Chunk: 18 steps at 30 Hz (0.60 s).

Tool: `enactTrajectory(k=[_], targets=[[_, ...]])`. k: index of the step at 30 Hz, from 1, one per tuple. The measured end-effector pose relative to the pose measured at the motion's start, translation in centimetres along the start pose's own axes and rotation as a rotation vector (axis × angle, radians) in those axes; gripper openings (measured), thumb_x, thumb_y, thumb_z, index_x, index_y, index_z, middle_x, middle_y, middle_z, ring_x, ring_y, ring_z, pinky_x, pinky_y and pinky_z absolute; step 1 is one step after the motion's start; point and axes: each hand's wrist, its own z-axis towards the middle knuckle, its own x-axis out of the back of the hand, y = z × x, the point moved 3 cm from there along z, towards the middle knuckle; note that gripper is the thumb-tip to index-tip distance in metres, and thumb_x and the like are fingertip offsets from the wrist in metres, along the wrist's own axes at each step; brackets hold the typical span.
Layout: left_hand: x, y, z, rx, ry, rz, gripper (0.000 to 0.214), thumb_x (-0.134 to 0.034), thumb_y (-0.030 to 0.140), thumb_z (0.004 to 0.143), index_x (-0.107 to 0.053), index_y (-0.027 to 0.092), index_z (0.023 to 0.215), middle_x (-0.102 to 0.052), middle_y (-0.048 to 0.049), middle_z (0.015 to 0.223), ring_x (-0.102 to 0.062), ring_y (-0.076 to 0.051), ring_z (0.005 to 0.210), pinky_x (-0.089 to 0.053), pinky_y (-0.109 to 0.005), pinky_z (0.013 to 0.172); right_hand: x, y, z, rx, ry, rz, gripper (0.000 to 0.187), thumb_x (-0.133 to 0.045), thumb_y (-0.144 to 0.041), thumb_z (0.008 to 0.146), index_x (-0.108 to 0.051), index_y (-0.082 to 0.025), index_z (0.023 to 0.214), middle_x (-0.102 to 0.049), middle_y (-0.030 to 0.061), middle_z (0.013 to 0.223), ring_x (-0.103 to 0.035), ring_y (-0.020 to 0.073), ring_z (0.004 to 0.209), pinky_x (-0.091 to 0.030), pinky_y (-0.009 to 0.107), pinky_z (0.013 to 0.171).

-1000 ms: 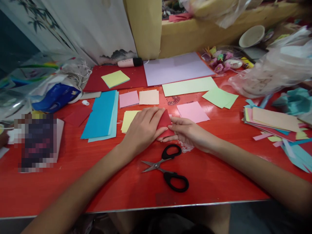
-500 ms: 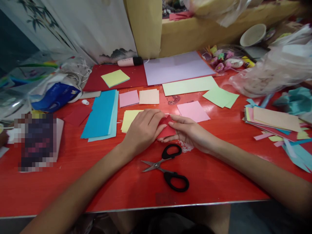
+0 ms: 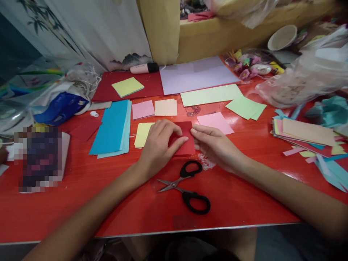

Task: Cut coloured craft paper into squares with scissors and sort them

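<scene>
Between my two hands is a small red paper square [image 3: 186,143], facing up just above the red table. My left hand [image 3: 160,143] grips its left side, with the thumb on top and the other fingers curled round the edge. At its right edge, my right hand [image 3: 214,143] pinches the paper between thumb and fingers. Just below the hands lie black-handled scissors [image 3: 174,185] with their blades apart. Yellow paper squares [image 3: 143,134] are partly covered by my left hand. A pink paper square [image 3: 216,122] lies behind my right hand.
Blue paper sheets [image 3: 111,127] lie left of the hands, with pink [image 3: 143,110] and peach squares [image 3: 165,107] behind. Light green squares [image 3: 246,108] and a stack of paper strips [image 3: 304,134] are to the right. A blue packet [image 3: 61,108] stands at left, plastic bags [image 3: 307,76] at right.
The red paper was folded or bent to a point between my hands; now it lies flatter and shows a wider square face. My hands have drawn slightly apart.
</scene>
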Motion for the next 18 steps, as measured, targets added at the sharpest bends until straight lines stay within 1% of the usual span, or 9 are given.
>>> enactTrajectory(k=[2,4,6,8,10,12,14,16,18], targets=[[0.0,0.1,0.1,0.049,-0.002,-0.049,0.013,-0.060,0.028,0.083,-0.053,0.018,0.080,-0.058,-0.0001,0.079,-0.051,-0.015,0.078,-0.041,-0.029,0.072,0.0,-0.1,-0.1,0.035,0.003,-0.107,0.012,-0.062,-0.029,0.081,-0.071,-0.023,0.086,-0.067,-0.0029,0.077,-0.063,0.0076,0.073,-0.052,0.020,0.070],[0.1,0.1,0.1,0.110,-0.009,-0.105,0.014,-0.061,0.029,0.083,-0.054,0.018,0.080,-0.058,0.0005,0.079,-0.052,-0.014,0.078,-0.041,-0.028,0.073,0.0,-0.3,-0.4,0.089,-0.015,-0.249,0.021,-0.060,-0.031,0.083,-0.070,-0.027,0.102,-0.069,-0.0018,0.100,-0.063,0.0113,0.092,-0.052,0.024,0.079],[0.1,0.1,0.1,0.172,-0.017,-0.160,0.014,-0.061,0.030,0.083,-0.054,0.019,0.079,-0.058,0.0009,0.080,-0.052,-0.013,0.077,-0.041,-0.027,0.072,-0.1,-0.4,-0.7,0.151,-0.025,-0.399,0.030,-0.056,-0.031,0.086,-0.064,-0.030,0.114,-0.064,-0.0031,0.118,-0.059,0.0141,0.104,-0.051,0.028,0.086],[0.2,0.2,0.0,0.207,-0.022,-0.199,0.014,-0.060,0.031,0.083,-0.054,0.019,0.079,-0.059,0.0012,0.080,-0.052,-0.012,0.076,-0.042,-0.026,0.071,-0.2,-0.5,-1.0,0.200,-0.014,-0.535,0.035,-0.052,-0.030,0.088,-0.058,-0.032,0.122,-0.060,-0.0040,0.123,-0.057,0.0163,0.109,-0.050,0.031,0.088],[0.2,0.3,0.0,0.216,-0.021,-0.215,0.013,-0.060,0.030,0.084,-0.054,0.019,0.079,-0.059,0.0016,0.080,-0.052,-0.012,0.076,-0.041,-0.025,0.070,-0.3,-0.6,-1.2,0.251,0.000,-0.650,0.037,-0.048,-0.029,0.090,-0.054,-0.031,0.126,-0.062,-0.0031,0.121,-0.057,0.0175,0.108,-0.050,0.033,0.089],[0.3,0.3,0.0,0.217,-0.015,-0.221,0.012,-0.059,0.029,0.084,-0.054,0.019,0.077,-0.058,0.0019,0.078,-0.051,-0.011,0.075,-0.041,-0.025,0.070,-0.4,-0.8,-1.3,0.308,-0.010,-0.746,0.038,-0.047,-0.027,0.090,-0.053,-0.030,0.128,-0.065,-0.0021,0.115,-0.060,0.0167,0.101,-0.051,0.032,0.085],[0.3,0.3,0.0,0.217,-0.007,-0.229,0.013,-0.059,0.027,0.084,-0.053,0.019,0.075,-0.058,0.0023,0.076,-0.051,-0.011,0.074,-0.041,-0.024,0.069,-0.6,-0.9,-1.4,0.353,-0.025,-0.821,0.039,-0.046,-0.027,0.091,-0.052,-0.028,0.129,-0.068,-0.0017,0.105,-0.063,0.0137,0.085,-0.053,0.028,0.077],[0.3,0.3,0.0,0.218,-0.002,-0.237,0.015,-0.059,0.027,0.084,-0.052,0.019,0.074,-0.057,0.0026,0.075,-0.050,-0.011,0.073,-0.041,-0.024,0.068,-0.6,-1.0,-1.5,0.375,-0.022,-0.883,0.040,-0.046,-0.027,0.091,-0.051,-0.026,0.130,-0.070,-0.0020,0.093,-0.061,0.0112,0.070,-0.052,0.025,0.066],[0.4,0.3,0.0,0.214,0.001,-0.241,0.015,-0.057,0.026,0.085,-0.052,0.019,0.074,-0.057,0.0026,0.075,-0.050,-0.011,0.073,-0.041,-0.025,0.068,-0.6,-1.1,-1.6,0.384,-0.008,-0.925,0.040,-0.046,-0.027,0.091,-0.052,-0.025,0.130,-0.070,-0.0021,0.087,-0.060,0.0110,0.067,-0.051,0.024,0.062]])
